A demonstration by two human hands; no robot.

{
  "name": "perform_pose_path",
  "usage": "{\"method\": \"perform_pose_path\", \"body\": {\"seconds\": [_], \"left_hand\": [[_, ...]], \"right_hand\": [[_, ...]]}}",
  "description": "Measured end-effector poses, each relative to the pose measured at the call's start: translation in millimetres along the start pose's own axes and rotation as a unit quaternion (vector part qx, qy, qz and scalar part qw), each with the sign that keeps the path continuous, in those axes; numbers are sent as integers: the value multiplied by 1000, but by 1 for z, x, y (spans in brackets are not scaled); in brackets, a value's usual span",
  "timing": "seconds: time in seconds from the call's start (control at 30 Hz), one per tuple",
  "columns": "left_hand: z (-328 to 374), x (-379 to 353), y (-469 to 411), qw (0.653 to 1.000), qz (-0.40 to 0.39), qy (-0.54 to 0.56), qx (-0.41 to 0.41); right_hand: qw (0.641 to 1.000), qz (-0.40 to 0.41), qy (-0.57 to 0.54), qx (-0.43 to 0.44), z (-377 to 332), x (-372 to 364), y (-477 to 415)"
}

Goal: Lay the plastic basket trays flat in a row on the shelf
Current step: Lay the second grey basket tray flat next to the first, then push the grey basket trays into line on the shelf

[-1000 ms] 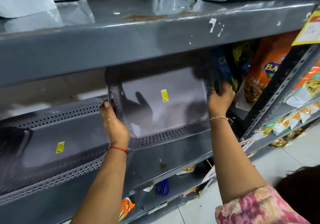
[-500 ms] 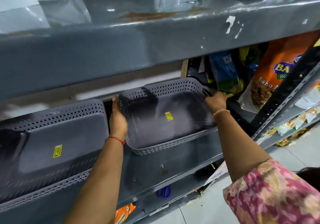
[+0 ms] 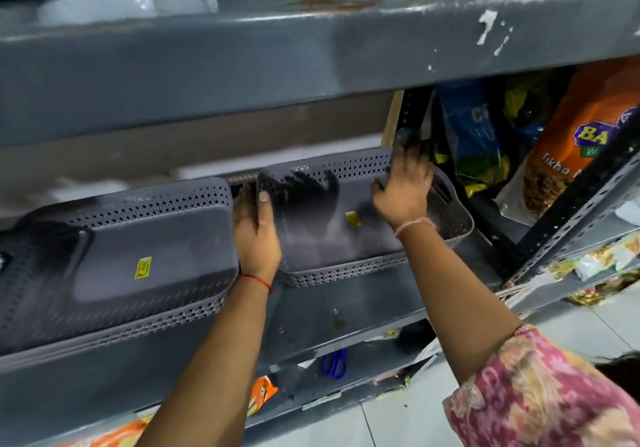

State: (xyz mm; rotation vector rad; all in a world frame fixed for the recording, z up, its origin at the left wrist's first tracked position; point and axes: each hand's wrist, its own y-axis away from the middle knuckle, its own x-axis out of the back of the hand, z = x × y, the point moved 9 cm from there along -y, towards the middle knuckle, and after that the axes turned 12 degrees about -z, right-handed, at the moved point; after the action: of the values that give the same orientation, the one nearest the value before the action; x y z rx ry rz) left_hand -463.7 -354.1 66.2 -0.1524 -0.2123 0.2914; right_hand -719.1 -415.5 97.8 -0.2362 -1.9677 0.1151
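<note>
**Two grey basket trays, flat on shelf**

Left basket tray point(image 3: 114, 263): grey perforated plastic, open side up, yellow sticker on floor, lies flat on the grey metal shelf point(image 3: 346, 311). Right basket tray point(image 3: 332, 235): same make, yellow sticker, flat, just beside the first, narrow gap between.

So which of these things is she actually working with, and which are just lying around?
Part of the job:
right basket tray, under both hands
left basket tray
shelf
left hand
right hand

Just lying about:
orange snack bag
blue packet
blue scissors
</note>
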Motion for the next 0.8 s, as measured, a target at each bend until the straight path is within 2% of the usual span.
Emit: {"method": "perform_pose_path", "body": {"seconds": [0.07, 0.17, 0.33, 0.43, 0.5, 0.67, 0.8], "left_hand": [[3, 12, 8, 997, -16, -66, -38], [1, 34, 8, 992, -23, -115, -37], [0, 136, 13, 985, 69, -158, -17], [-7, 204, 15, 964, 124, -234, 21], [-15, 240, 13, 949, 130, -284, 36], [-29, 303, 7, 907, 86, -407, 65], [-51, 349, -2, 896, 35, -421, 137]], "right_hand": [[999, 6, -8, 38, -24, -7, 12], [998, -24, -8, 52, -35, -25, 23], [991, -112, -7, 80, -69, -56, 37], [983, -166, -7, 82, -90, -72, 46], [974, -210, -36, 74, -104, -84, 51], [945, -285, -161, 4, -139, -112, 63], [930, -293, -221, -27, -155, -123, 71]]}}
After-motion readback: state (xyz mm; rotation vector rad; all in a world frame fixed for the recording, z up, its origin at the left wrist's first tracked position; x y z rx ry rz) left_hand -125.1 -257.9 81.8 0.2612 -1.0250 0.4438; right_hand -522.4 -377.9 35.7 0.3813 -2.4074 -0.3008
